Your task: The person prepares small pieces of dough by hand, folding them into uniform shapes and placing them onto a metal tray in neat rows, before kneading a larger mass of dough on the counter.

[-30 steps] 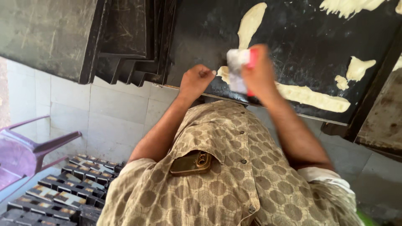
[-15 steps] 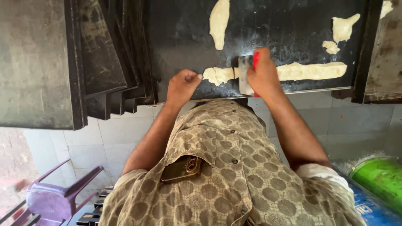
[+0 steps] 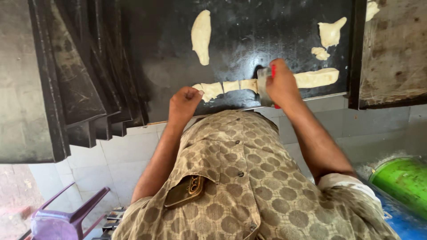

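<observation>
While the right hand [image 3: 282, 84] is gripping a dough scraper [image 3: 264, 86] with a metal blade and a red handle, its fingers are closing tightly around that handle and pressing the blade edge into a long dough strip [image 3: 267, 82] lying across the black tray [image 3: 249, 26]. To one side of those fingers, toward the left hand, the strip is already lying in short cut pieces [image 3: 224, 87] set end to end and touching; on the far side of the fingers, an uncut length [image 3: 316, 78] of the same strip is stretching toward the tray's raised edge. The left hand [image 3: 184, 103] is resting at the tray's near rim, its fingers curling in narrowly, with the fingertips touching the last cut piece at the end of the row. Whether they are pinching it or only steadying it cannot be told.

Beyond the left fingers, a separate elongated dough piece [image 3: 201, 30] is lying on the tray, well apart from the row. Beyond the right fingers, two small dough scraps [image 3: 330, 33] are sitting near the tray's corner. Stacked dark trays [image 3: 80, 75] are leaning just beside the working tray on the left-hand side. Below the arms, a patterned beige shirt [image 3: 249, 186] is filling the view, a phone [image 3: 186, 192] is sticking out of its chest pocket, a purple plastic chair [image 3: 62, 218] is standing on the floor, and a green cylinder [image 3: 402, 182] is lying near the right elbow.
</observation>
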